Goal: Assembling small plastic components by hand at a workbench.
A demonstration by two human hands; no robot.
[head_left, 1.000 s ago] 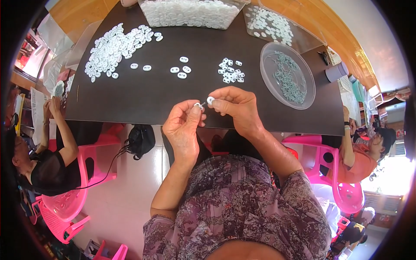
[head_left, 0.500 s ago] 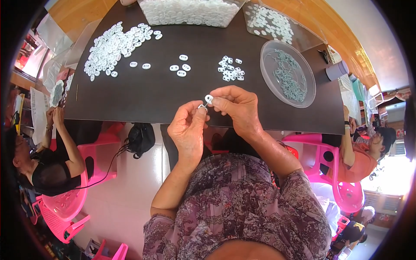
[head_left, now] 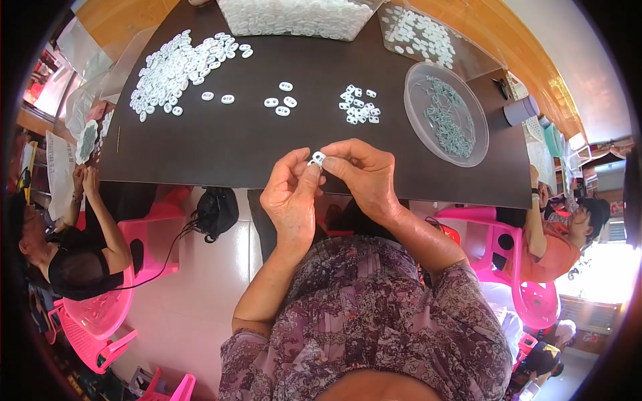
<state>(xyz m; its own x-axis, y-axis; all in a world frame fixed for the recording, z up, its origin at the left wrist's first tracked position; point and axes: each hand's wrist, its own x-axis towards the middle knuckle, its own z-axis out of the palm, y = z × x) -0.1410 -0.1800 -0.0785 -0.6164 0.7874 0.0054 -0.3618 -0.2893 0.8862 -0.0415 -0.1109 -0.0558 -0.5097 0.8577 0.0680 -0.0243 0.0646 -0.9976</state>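
Just over the table's near edge, my two hands meet fingertip to fingertip. My right hand (head_left: 366,176) pinches a white oval plastic piece with holes (head_left: 319,158) between thumb and forefinger. Pressed up against it is a small white plastic part (head_left: 311,164), mostly hidden by the thumb and fingers of my left hand (head_left: 291,195), which are closed on it. Beyond them lie a little heap of small white parts with holes (head_left: 359,105) and several loose oval pieces (head_left: 281,102). To the right, a round clear dish (head_left: 420,93) holds many thin grey-green springs (head_left: 449,120).
A large pile of white oval pieces (head_left: 164,77) covers the table's far left. At the back stand a clear bin full of white parts (head_left: 294,19) and a clear tray (head_left: 471,59). A grey-purple cup (head_left: 520,111) is far right. People sit at both sides on pink chairs (head_left: 150,244).
The gap between the two white parts has closed, and the thin link seen between them is now hidden. My right hand has shifted slightly down and left toward my left hand.
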